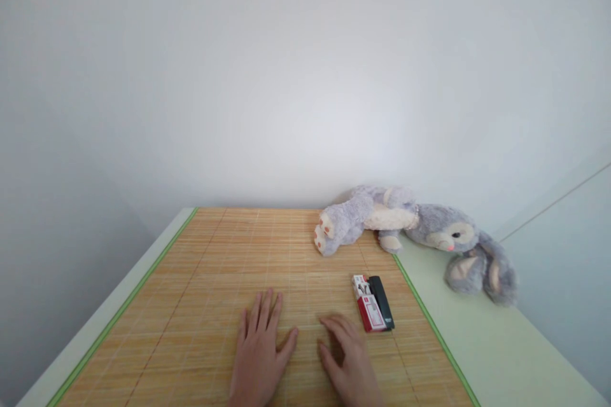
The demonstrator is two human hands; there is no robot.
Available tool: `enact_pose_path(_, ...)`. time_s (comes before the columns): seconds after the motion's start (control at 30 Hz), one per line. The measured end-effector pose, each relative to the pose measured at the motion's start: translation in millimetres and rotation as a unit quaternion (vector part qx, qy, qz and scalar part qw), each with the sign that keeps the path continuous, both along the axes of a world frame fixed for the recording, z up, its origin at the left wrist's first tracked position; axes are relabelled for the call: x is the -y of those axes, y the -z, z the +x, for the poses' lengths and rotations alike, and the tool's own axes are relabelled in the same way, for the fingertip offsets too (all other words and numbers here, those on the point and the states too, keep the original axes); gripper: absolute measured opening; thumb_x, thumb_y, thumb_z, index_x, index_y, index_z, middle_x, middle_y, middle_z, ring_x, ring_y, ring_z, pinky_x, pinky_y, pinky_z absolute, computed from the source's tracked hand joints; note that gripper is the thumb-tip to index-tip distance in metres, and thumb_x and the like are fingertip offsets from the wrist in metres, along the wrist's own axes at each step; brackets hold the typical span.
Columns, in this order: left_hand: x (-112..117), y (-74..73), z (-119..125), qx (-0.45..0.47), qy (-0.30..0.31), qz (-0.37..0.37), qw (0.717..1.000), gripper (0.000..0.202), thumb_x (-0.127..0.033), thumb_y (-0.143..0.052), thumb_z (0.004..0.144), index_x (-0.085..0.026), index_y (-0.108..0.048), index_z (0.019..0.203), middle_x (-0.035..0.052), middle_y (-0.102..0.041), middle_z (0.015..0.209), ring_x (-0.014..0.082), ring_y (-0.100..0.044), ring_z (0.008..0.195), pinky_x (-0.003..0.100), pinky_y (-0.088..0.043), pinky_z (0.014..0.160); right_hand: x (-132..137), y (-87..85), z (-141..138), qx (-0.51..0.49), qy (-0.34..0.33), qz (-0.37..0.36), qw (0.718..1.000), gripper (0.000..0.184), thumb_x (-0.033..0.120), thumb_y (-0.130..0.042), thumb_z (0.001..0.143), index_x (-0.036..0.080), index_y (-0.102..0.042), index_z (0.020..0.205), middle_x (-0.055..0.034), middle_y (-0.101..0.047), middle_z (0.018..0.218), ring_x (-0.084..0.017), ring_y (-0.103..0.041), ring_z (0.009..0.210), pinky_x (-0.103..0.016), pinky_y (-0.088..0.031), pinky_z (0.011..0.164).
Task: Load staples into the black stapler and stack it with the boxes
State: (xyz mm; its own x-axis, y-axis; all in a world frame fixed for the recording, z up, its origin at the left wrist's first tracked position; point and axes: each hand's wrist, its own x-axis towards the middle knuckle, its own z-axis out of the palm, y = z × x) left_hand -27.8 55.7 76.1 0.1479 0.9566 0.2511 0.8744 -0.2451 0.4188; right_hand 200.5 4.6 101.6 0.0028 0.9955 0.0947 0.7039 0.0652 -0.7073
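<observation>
My left hand (pixel 260 350) lies flat on the bamboo mat (pixel 229 267), fingers spread and holding nothing. Beside it, my right hand (pixel 347 356) rests with curved fingers, the thumb apart from them and nothing between. Just beyond my right hand are two red-and-white small boxes, one (pixel 372 313) nearer and one (pixel 361 285) farther, with a dark stapler (pixel 381 303) along their right side. Neither hand touches these things.
A grey plush rabbit (pixel 389 216) lies on its side at the back right, its head and ears beyond the mat's green edge. Pale table surface (pixel 491 337) shows on the right. A white wall (pixel 267 89) stands behind the table.
</observation>
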Motion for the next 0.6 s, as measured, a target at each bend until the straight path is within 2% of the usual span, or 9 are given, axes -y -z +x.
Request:
enact_pose_path(0.07,0.2,-0.1,2.8,-0.003,-0.004,0.004,1.000,0.069,-0.053,-0.054,0.093,-0.037,-0.036,0.158,0.0006,-0.030,0.168,0.0341,-0.022,0.157,0.060,-0.011,0.127,-10.5,4.3,-21.1,0.070,-0.011,0.005,0.997,0.056,0.040,-0.052,0.097,0.029,-0.048,0.152,-0.0045,-0.047,0.159,-0.029,-0.033,0.152,-0.050,-0.027,0.126)
enact_pose_path(0.17,0.1,0.6,3.2,-0.011,-0.005,-0.006,1.000,0.068,-0.053,-0.052,0.095,-0.037,-0.035,0.159,0.0001,-0.028,0.169,0.0326,-0.020,0.158,0.059,-0.009,0.128,-17.1,9.0,-30.7,0.152,0.009,-0.019,0.988,0.063,0.042,-0.046,0.101,0.033,-0.030,0.161,0.0018,-0.027,0.169,-0.027,-0.016,0.159,-0.054,-0.016,0.129)
enact_pose_path(0.3,1.1,1.3,-0.2,-0.017,-0.007,-0.026,0.999,0.067,-0.053,-0.050,0.096,-0.037,-0.034,0.159,-0.0015,-0.026,0.169,0.0306,-0.018,0.158,0.057,-0.008,0.128,-16.9,9.7,-33.4,0.201,0.027,-0.037,0.979,0.063,0.046,-0.041,0.103,0.033,-0.024,0.163,0.0042,-0.017,0.171,-0.027,-0.007,0.160,-0.055,-0.011,0.129)
enact_pose_path(0.47,1.6,-3.9,-2.9,0.018,0.004,-0.036,0.999,0.064,-0.048,-0.049,0.096,-0.036,-0.037,0.158,-0.0030,-0.030,0.168,0.0309,-0.022,0.157,0.056,-0.011,0.129,-16.8,8.6,-38.0,0.225,0.034,-0.038,0.973,0.064,0.047,-0.038,0.104,0.033,-0.022,0.163,0.0040,-0.016,0.171,-0.028,-0.006,0.160,-0.057,-0.010,0.128)
enact_pose_path(0.53,1.5,-7.8,-2.0,0.040,0.012,-0.044,0.998,0.057,-0.047,-0.049,0.095,-0.039,-0.047,0.152,-0.0056,-0.039,0.164,0.0304,-0.029,0.154,0.055,-0.016,0.130,-17.5,10.0,-38.3,0.236,0.033,-0.033,0.971,0.063,0.047,-0.037,0.104,0.033,-0.021,0.164,0.0036,-0.016,0.171,-0.028,-0.006,0.160,-0.057,-0.010,0.128)
enact_pose_path(0.6,3.8,-10.5,1.3,0.069,0.043,-0.068,0.994,0.048,-0.049,-0.049,0.096,-0.044,-0.055,0.143,-0.0060,-0.052,0.155,0.0310,-0.041,0.148,0.057,-0.028,0.126,-18.5,12.9,-37.9,0.248,0.032,-0.030,0.968,0.063,0.048,-0.036,0.104,0.032,-0.021,0.164,0.0029,-0.016,0.171,-0.028,-0.007,0.160,-0.058,-0.011,0.128)
